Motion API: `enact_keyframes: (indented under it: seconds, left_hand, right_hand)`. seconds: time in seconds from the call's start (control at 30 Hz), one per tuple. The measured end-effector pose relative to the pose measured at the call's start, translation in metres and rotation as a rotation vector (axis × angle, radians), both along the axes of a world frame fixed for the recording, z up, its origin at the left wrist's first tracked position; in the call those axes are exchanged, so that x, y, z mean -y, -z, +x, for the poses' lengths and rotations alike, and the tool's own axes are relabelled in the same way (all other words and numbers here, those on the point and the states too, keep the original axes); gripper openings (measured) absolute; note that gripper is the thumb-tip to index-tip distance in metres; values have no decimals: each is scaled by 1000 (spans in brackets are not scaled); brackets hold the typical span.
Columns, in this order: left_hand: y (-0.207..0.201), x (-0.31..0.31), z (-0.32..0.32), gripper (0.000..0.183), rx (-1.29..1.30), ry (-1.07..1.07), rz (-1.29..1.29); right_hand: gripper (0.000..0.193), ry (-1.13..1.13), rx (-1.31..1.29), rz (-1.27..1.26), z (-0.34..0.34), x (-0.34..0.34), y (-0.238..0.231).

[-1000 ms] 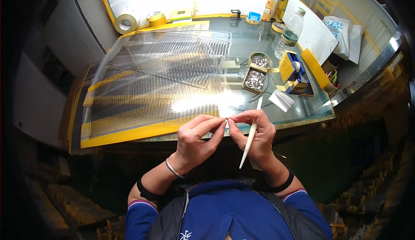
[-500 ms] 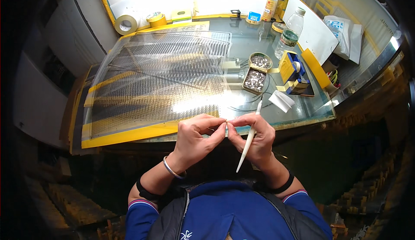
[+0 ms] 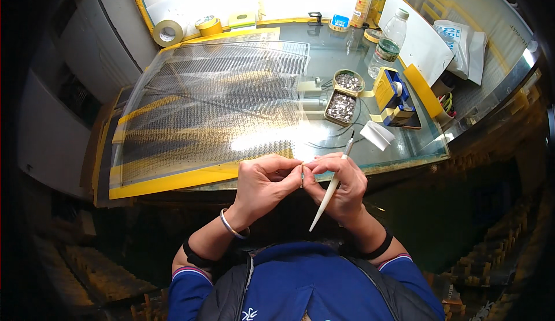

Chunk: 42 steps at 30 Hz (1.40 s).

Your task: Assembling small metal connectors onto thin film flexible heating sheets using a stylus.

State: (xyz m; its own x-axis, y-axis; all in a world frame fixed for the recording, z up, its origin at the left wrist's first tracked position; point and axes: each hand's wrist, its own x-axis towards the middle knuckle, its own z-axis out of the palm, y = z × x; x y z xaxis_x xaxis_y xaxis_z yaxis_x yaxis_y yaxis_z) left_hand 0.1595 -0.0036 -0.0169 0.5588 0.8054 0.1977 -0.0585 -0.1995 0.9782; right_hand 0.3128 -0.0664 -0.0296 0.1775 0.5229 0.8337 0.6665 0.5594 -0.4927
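Just past the near edge of the glass table, my two hands meet fingertip to fingertip. My left hand (image 3: 261, 183) is closed in a pinch at thumb and forefinger. A tiny piece seems to lie between the fingertips, too small to name. My right hand (image 3: 350, 189) pinches at the same spot with thumb and forefinger. It also keeps a slim white pen-shaped tool (image 3: 322, 208) tucked between its fingers, with the dark pointed tip up and away from me and the white tapered end toward me.
A clear patterned sheet (image 3: 214, 107) on yellow-edged boards covers the table's left. Two tins of small shiny pieces, one round (image 3: 349, 80) and one rectangular (image 3: 340, 107), stand beside a blue-and-yellow tape dispenser (image 3: 395, 98). Folded white paper (image 3: 377, 135), a plastic bottle (image 3: 388, 46) and tape rolls (image 3: 169, 33) are around.
The pen-shaped tool has shifted and tilted a little with my right hand, its lower end moving left. Both hands stay pinched together at nearly the same place.
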Motion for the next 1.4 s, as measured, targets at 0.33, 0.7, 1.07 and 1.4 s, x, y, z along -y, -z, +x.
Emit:
enact_keyframes:
  seconds: [0.33, 0.7, 1.07, 1.4]
  left_hand:
    - [-4, -1, 0, 13, 50, 48, -196]
    - [1, -7, -1, 16, 167, 137, -400]
    - [-3, -8, 1, 21, 186, 162, -858]
    - [-38, -84, 82, 19, -199, 219, -55]
  right_hand:
    - [27, -22, -10, 39, 2, -2, 9]
    - [28, -47, -122, 5, 3, -3, 13]
    - [22, -327, -1074, -312, 17, 9, 16]
    - [22, -8, -915, -96, 61, 36, 20]
